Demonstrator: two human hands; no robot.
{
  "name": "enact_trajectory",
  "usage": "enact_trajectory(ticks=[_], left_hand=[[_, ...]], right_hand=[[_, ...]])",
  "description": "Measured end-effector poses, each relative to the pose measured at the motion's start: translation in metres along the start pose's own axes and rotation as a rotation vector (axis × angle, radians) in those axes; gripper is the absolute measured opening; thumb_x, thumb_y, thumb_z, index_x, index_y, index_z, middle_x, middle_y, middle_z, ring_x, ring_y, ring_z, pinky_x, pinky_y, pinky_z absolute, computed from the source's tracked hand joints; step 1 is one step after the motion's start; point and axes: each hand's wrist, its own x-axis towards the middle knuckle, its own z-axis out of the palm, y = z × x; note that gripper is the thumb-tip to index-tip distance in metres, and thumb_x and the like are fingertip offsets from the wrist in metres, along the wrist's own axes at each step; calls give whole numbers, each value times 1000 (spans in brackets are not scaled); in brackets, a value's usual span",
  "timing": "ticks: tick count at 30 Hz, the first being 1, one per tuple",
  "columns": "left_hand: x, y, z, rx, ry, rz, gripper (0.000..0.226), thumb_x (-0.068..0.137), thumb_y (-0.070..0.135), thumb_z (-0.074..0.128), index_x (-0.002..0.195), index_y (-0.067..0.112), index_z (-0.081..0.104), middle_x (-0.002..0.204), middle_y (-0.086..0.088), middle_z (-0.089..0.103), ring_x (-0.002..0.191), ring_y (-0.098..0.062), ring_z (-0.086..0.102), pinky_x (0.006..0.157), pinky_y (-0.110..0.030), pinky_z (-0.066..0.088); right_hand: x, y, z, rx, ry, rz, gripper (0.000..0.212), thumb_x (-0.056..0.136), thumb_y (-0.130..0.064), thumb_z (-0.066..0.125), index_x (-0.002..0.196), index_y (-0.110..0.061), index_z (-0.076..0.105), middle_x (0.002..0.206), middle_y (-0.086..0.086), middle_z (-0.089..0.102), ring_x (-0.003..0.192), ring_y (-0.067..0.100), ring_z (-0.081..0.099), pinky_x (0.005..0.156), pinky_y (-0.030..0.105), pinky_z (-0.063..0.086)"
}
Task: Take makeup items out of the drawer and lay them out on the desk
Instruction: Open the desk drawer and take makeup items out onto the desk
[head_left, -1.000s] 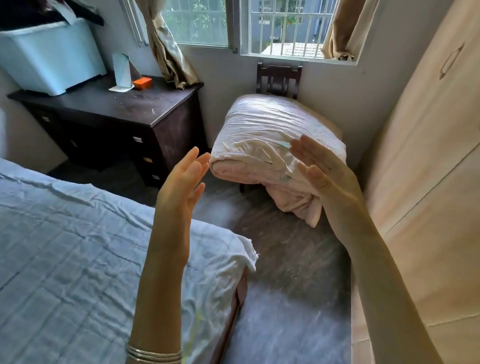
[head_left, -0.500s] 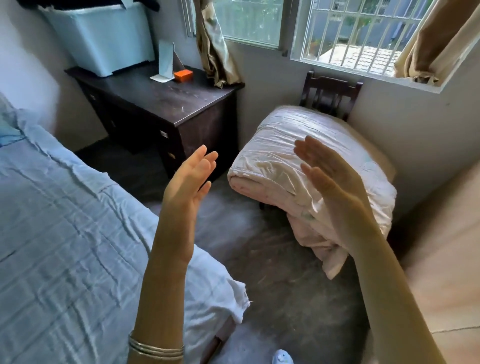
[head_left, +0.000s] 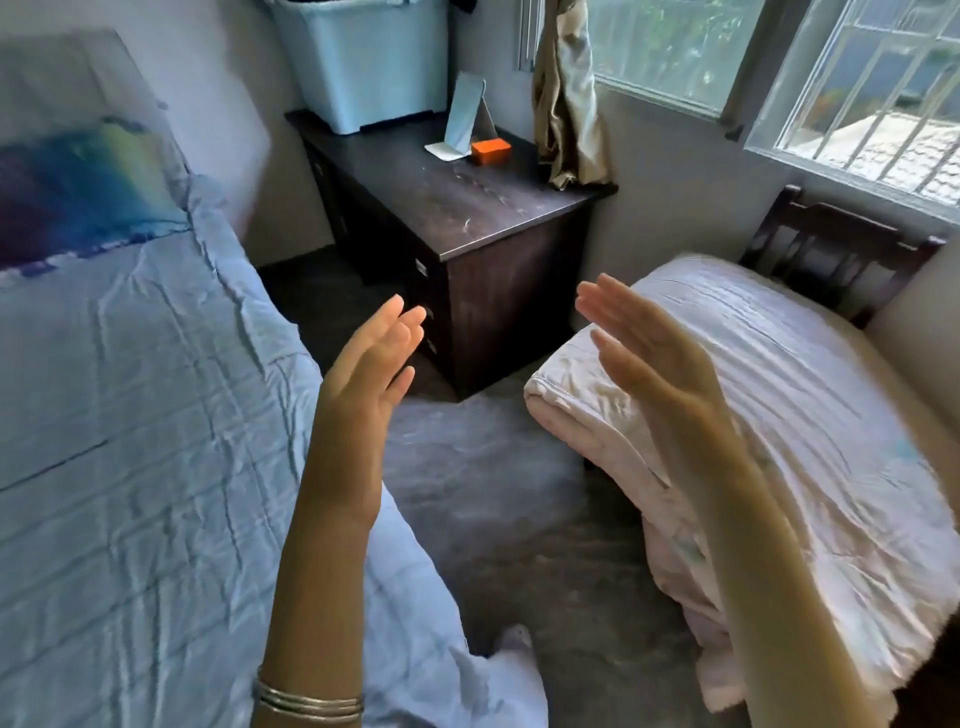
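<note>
A dark wooden desk (head_left: 467, 208) stands against the far wall under the window, its drawers (head_left: 423, 291) down the front, all closed. No makeup items show. My left hand (head_left: 366, 374) and my right hand (head_left: 649, 364) are raised in front of me with straight fingers, palms facing each other, holding nothing. Both hover in the air well short of the desk, above the floor.
A pale blue storage bin (head_left: 363, 57), a small standing mirror (head_left: 465, 117) and an orange box (head_left: 490, 151) sit on the desk. A bed with a blue sheet (head_left: 130, 441) is at left. A chair (head_left: 831, 249) with a folded pink quilt (head_left: 779, 415) is at right. Grey carpet (head_left: 493, 493) lies between.
The view has swung left and moved closer to the desk, which now sits nearer the centre. Both hands keep the same raised, flat pose.
</note>
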Motion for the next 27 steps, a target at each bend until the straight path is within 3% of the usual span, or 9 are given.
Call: enact_trajectory(ticks=[6, 10, 14, 18, 27], left_hand=[[93, 1, 8, -12, 56, 23, 44, 79, 44, 50, 121, 35, 53, 121, 15, 64, 120, 1, 54, 108, -31, 38], [152, 10, 5, 1, 74, 57, 56, 63, 56, 55, 116, 38, 55, 122, 17, 63, 121, 2, 53, 105, -28, 39], [192, 9, -6, 7, 131, 56, 57, 62, 57, 55, 117, 39, 54, 121, 17, 64, 120, 3, 53, 102, -26, 41], [227, -1, -23, 2, 247, 41, 59, 59, 56, 56, 116, 38, 56, 119, 17, 64, 119, 2, 54, 102, -26, 41], [355, 1, -32, 1, 371, 93, 64, 56, 55, 56, 117, 35, 56, 128, 12, 60, 122, 0, 52, 103, -25, 39]], right_hand=[[102, 19, -7, -8, -73, -6, 53, 77, -39, 63, 128, -32, 50, 135, -9, 56, 129, 5, 48, 111, 36, 36], [172, 30, -1, 21, -107, -53, 60, 76, -37, 63, 132, -24, 48, 136, -6, 56, 129, 7, 48, 110, 33, 37], [224, 50, 12, 59, -178, -43, 65, 76, -38, 66, 135, -20, 46, 136, -4, 55, 129, 9, 49, 110, 34, 37], [275, 78, 28, 107, -258, -38, 76, 71, -54, 70, 135, -22, 46, 137, -2, 55, 130, 10, 48, 109, 32, 37], [428, 123, 43, 176, -381, -78, 75, 70, -56, 70, 133, -23, 48, 136, -5, 56, 128, 9, 50, 109, 24, 37]])
